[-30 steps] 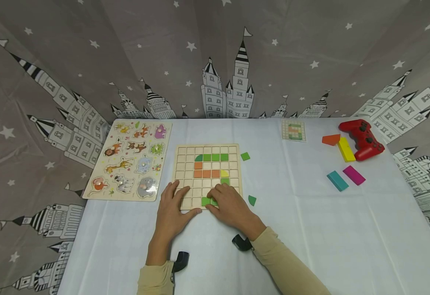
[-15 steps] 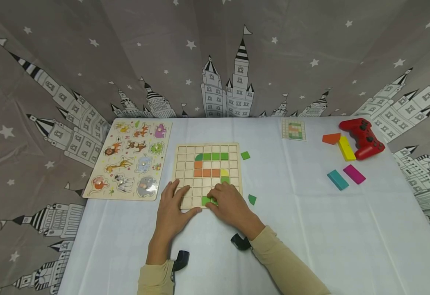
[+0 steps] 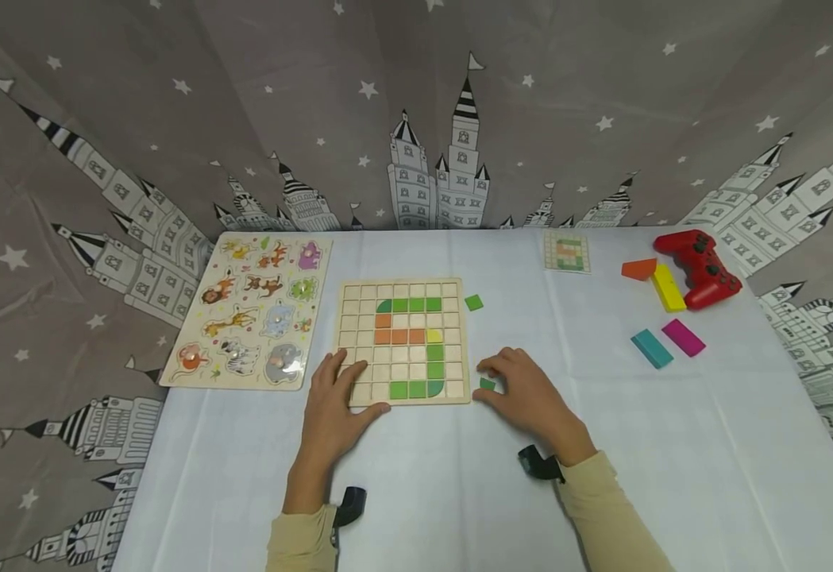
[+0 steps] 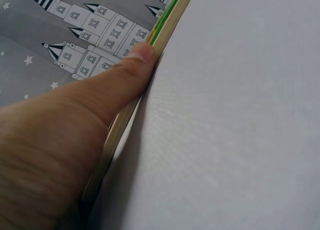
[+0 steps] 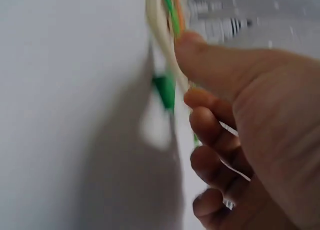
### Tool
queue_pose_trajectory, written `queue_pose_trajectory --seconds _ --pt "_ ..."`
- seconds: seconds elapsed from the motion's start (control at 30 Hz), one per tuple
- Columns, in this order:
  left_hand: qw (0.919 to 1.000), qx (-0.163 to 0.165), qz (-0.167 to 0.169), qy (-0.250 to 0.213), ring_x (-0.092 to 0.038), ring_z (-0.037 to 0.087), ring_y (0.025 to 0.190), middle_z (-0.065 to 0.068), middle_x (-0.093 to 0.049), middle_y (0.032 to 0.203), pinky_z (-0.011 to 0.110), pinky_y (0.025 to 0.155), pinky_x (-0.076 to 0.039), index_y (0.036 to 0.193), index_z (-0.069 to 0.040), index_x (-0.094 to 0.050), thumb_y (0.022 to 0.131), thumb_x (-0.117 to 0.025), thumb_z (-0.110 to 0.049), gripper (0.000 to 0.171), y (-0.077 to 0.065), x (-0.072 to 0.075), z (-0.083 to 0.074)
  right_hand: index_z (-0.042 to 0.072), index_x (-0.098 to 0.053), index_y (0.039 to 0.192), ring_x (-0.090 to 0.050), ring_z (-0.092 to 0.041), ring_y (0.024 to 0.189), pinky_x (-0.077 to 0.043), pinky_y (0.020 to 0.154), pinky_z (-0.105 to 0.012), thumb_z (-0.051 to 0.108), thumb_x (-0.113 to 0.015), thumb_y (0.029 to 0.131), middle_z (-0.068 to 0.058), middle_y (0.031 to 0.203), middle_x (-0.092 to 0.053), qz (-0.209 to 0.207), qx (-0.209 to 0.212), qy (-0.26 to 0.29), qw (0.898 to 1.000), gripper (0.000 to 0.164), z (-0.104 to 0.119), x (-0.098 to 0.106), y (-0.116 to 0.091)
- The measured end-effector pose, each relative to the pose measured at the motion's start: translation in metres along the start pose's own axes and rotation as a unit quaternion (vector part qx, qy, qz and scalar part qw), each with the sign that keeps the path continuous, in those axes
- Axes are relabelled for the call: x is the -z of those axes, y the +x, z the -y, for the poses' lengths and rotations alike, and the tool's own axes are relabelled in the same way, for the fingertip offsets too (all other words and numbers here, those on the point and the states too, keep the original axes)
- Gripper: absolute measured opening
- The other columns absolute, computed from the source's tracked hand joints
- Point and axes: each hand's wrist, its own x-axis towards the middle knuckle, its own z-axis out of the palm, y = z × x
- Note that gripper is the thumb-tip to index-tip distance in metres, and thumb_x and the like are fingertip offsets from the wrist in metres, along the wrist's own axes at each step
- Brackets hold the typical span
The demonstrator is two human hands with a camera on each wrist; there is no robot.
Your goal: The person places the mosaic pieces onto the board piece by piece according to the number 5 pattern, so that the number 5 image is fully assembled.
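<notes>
A wooden grid board bears green, orange and yellow tiles laid in a shape like the figure 5. At its lower left corner rests my left hand, fingers spread at the left side. In the left wrist view the straight thumb lies along the board's front edge. My right hand hovers right of the board with thumb and fingers apart. Between them on the cloth is a loose green curved-edge tile. The right wrist view shows this green tile, blurred, clear of the fingertips.
A loose green square tile lies by the board's upper right. Farther back is a pattern card. An animal peg puzzle lies left. A red game controller and several coloured blocks, one yellow, lie right.
My right hand has left the board and moved right to the loose curved-edge tile. Green tiles at the board's lower right are uncovered, including a curved corner one. The left hand stays put.
</notes>
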Motion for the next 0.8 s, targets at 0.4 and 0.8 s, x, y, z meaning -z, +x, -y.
queue_pose_trajectory --seconds 0.4,0.8 --pt "0.9999 0.010 0.006 -0.003 -0.015 0.039 0.158 0.013 -0.029 0.165 0.066 0.122 -0.024 0.143 -0.014 -0.057 0.073 -0.090 -0.047 0.084 -0.001 0.001 0.002 0.015 -0.072 0.112 -0.053 -0.013 0.089 -0.050 0.080 -0.033 0.034 -0.085 0.084 0.005 0.095 -0.061 -0.009 -0.025 0.007 1.000 0.037 -0.019 -0.003 -0.013" --pt "1.0000 -0.004 0.000 -0.003 -0.016 0.039 0.157 0.013 -0.030 0.165 0.066 0.122 -0.024 0.142 -0.013 -0.058 0.073 -0.090 -0.046 0.083 0.000 0.000 0.000 0.014 -0.070 0.105 -0.048 -0.010 0.085 -0.048 0.074 -0.030 0.029 -0.081 0.088 0.006 0.088 -0.057 -0.060 0.018 -0.005 0.998 0.025 -0.012 -0.007 -0.011"
